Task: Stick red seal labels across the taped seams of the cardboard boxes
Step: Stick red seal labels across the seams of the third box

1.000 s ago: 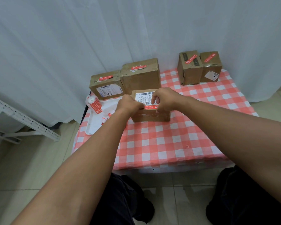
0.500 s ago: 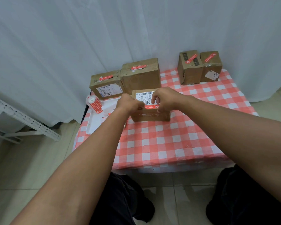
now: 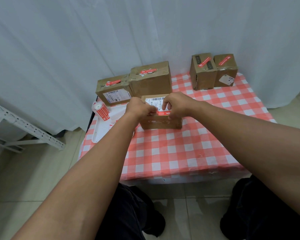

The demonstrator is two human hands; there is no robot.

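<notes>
A: Where was the rectangular red seal label seen?

B: At frame centre, on the small brown cardboard box; it was pinched by the curled fingers of the left hand and right hand.

A: Other boxes?

B: 4 sealed ones were noted behind.

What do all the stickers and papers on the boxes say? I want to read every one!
Shipping label on the front box: barcode and small print, too blurred to read.
Red seal label held by both hands: white characters, unreadable.
Shipping label on the left box: too small to read.
Red seals on the four back boxes, for example: white print, too small.
Roll of red labels: print unreadable.
</notes>
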